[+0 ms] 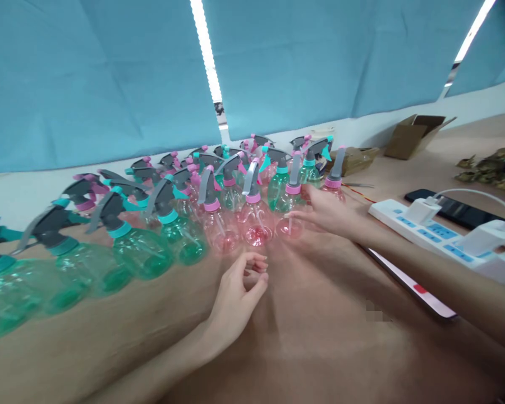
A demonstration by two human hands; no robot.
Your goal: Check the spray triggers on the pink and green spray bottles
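Note:
My right hand (324, 212) is at the right end of the front row, closed around a clear pink spray bottle (293, 229) with a pink collar and grey trigger head. The thumb lies across its front; the other fingers are partly hidden. Two more pink spray bottles stand just left of it, the nearest being this pink bottle (257, 224). My left hand (240, 292) hovers in front of them, fingers loosely curled, thumb apart, nothing in it. Farther left, the row continues with green spray bottles (143, 252) that have turquoise collars.
More spray bottles stand behind the front row. To the right lie a white power strip (421, 233) with plugged chargers, a black phone (458, 207) and a pale flat device (412, 283). An open cardboard box (404, 140) sits at the back right, before a blue curtain (294, 62).

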